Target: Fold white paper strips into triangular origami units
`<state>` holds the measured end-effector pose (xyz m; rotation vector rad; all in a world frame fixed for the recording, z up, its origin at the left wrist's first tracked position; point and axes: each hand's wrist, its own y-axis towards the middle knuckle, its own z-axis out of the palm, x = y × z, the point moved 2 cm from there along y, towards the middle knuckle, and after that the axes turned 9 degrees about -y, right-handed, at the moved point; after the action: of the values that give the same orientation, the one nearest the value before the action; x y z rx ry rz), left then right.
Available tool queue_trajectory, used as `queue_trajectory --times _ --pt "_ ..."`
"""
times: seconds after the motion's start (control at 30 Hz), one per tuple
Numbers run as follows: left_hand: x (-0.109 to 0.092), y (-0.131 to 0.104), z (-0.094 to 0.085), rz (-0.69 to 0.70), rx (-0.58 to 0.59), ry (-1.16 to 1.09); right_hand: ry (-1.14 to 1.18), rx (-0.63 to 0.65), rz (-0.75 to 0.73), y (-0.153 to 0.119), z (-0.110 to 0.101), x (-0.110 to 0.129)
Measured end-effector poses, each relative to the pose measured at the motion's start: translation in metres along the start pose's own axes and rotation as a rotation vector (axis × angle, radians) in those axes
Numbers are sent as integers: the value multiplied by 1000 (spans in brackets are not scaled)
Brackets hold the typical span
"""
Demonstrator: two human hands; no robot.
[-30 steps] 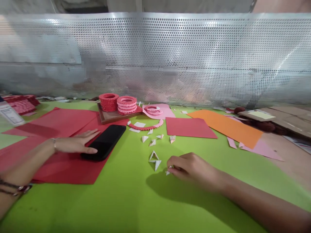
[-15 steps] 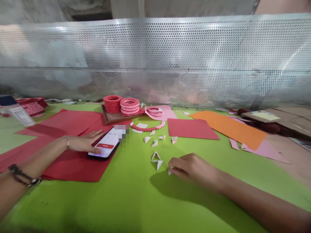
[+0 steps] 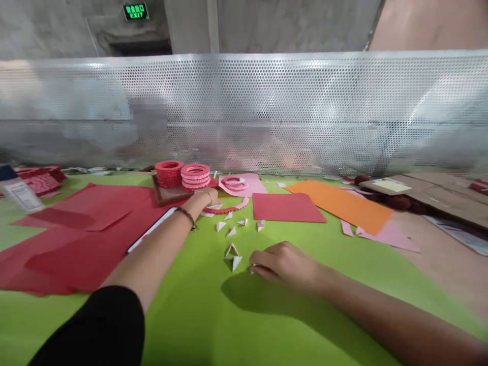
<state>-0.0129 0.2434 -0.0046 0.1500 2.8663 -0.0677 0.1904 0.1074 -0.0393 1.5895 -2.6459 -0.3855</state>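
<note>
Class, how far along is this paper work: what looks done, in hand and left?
Looks done: the red rings and pink rings, stacked on the tray. In hand: a folded piece, pinched by the right hand; the left hand is at the arc, its grip unclear. Seemingly left: the arc, which looks open, and the loose pieces near it. The red sheet and orange sheet lie flat.

Sign (image 3: 135, 11), one, lit green on black, on the wall (image 3: 251, 25) beyond the desk's far edge: "EXIT", beneath Chinese characters, the last two reading "出口".
Bottle (image 3: 17, 185), one, toward the desk's (image 3: 190, 320) far left corner: white label (image 3: 25, 197) with dark print, too blurred to read.
</note>
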Motion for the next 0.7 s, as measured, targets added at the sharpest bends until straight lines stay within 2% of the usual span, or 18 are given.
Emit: queue_trajectory --times 0.1,0.2,0.3,0.37,0.43,0.5,0.7 --pt "-5 11 7 -129 164 33 -6 -30 87 1 0 -7" --pt "2 9 2 -188 263 34 13 -46 162 3 4 -13" --pt "10 5 -2 -195 287 -3 50 -41 198 4 8 -15" --pt "14 4 -1 -175 261 -51 77 -35 206 4 10 -14" --pt "16 4 2 -136 193 -114 110 -33 221 4 10 -14" --pt "17 5 1 -85 73 -184 149 -44 258 4 9 -16" --pt "5 3 -25 70 -428 -436 322 -134 411 5 11 -27"
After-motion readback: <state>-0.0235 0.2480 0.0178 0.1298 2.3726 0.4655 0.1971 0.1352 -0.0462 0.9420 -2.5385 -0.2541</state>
